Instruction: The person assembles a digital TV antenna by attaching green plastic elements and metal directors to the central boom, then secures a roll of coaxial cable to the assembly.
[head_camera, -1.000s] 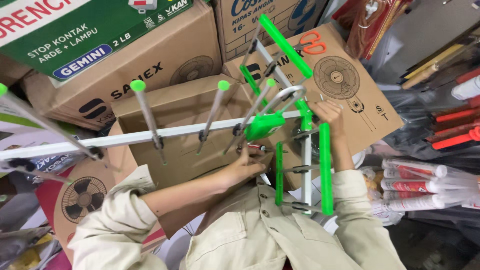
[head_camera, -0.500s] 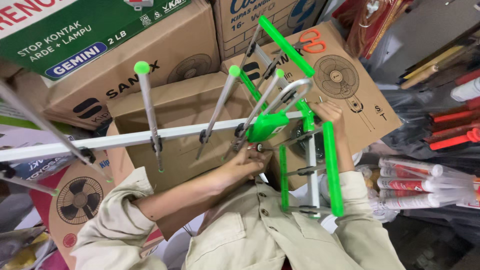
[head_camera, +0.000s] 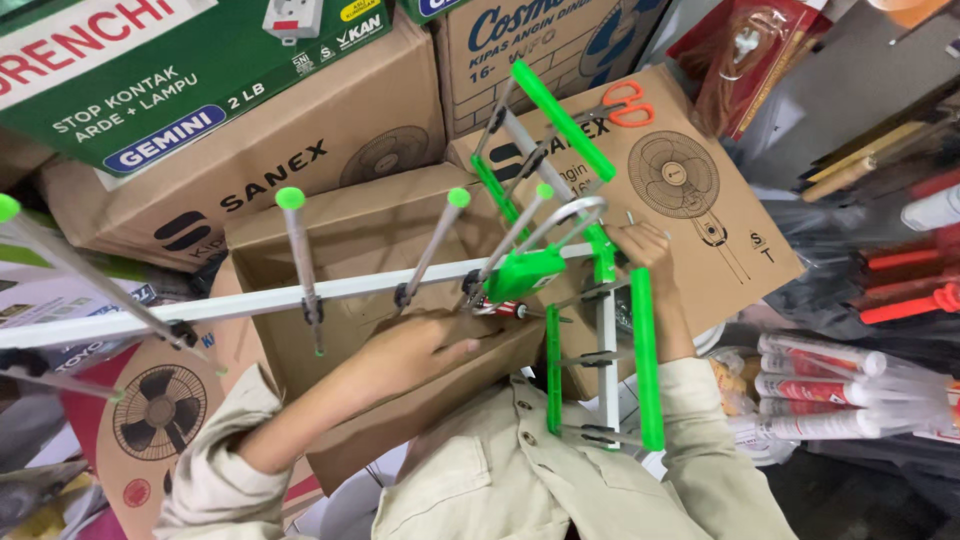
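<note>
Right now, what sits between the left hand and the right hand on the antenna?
In the head view, the green plastic bracket on the antenna lies between the left hand and the right hand.

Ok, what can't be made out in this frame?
Head view only:
- Left hand: fingertips hidden behind the antenna's green bracket, so grip unclear.
- Right hand: fingers hidden behind the green reflector frame.
- Antenna boom: its end is cut off by the left edge.
- Scissors: blades hidden behind the frame.
</note>
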